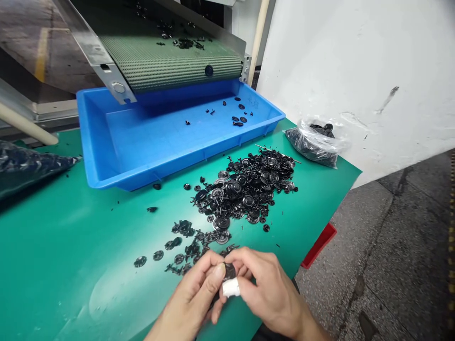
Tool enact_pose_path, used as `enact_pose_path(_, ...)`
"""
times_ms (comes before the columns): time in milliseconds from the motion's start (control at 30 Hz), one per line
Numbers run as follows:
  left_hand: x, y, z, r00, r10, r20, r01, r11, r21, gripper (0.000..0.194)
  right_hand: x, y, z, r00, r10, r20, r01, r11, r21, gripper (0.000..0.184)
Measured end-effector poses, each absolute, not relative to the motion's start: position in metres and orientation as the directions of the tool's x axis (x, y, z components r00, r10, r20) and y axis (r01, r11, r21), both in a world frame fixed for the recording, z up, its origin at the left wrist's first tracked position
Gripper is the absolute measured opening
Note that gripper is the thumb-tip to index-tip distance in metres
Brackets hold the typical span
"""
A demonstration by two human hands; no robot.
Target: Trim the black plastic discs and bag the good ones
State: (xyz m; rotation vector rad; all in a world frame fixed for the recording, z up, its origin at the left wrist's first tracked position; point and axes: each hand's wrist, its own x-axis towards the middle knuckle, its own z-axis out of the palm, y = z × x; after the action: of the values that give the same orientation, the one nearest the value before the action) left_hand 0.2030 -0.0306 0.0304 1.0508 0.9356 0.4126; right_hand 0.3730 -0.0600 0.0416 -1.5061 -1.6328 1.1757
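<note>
Low in the head view, my left hand (194,296) and my right hand (265,291) pinch a small black round plastic part (230,272) between their fingers and thumbs. Part of it is hidden by my fingers. A white wrap of tape (231,287) covers one finger of my right hand. Just beyond my hands, a loose heap of glossy black button-like plastic parts (245,189) lies on the green work mat (67,251), with runner bits among them. A thinner scatter of these parts (185,248) reaches almost to my left hand.
A blue plastic tray (93,137) holding several black parts sits beyond the heap, below the end of a green conveyor belt (170,64). A clear bag of black parts (316,142) lies at the mat's far right corner, and a dark bag (24,166) at its left. A white wall (355,71) rises at the right.
</note>
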Motion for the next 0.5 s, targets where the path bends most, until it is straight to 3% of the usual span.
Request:
enact_pose_path(167,0.205,-0.038,0.037,0.486,0.760,-0.431,0.252,0.350,0.902,0.040,0.368,-0.063,0.037,-0.200,0.980,-0.007,0.440,0.084,-0.894,0.028)
enact_pose_path(333,0.208,-0.036,0.034,0.443,0.805,-0.394,0.107,0.389,0.915,0.036,0.363,-0.052,0.024,-0.071,0.996,0.049,0.470,0.077,-0.879,0.023)
enact_pose_path(400,0.205,-0.037,0.032,0.360,0.861,-0.359,0.051,0.366,0.929,0.032,0.365,-0.042,0.024,-0.072,0.989,0.128,0.576,0.146,-0.804,0.030)
enact_pose_path(500,0.197,-0.045,0.030,0.233,0.938,-0.257,0.069,0.248,0.966,0.026,0.369,-0.023,0.028,-0.158,0.975,0.158,0.784,0.221,-0.580,0.047)
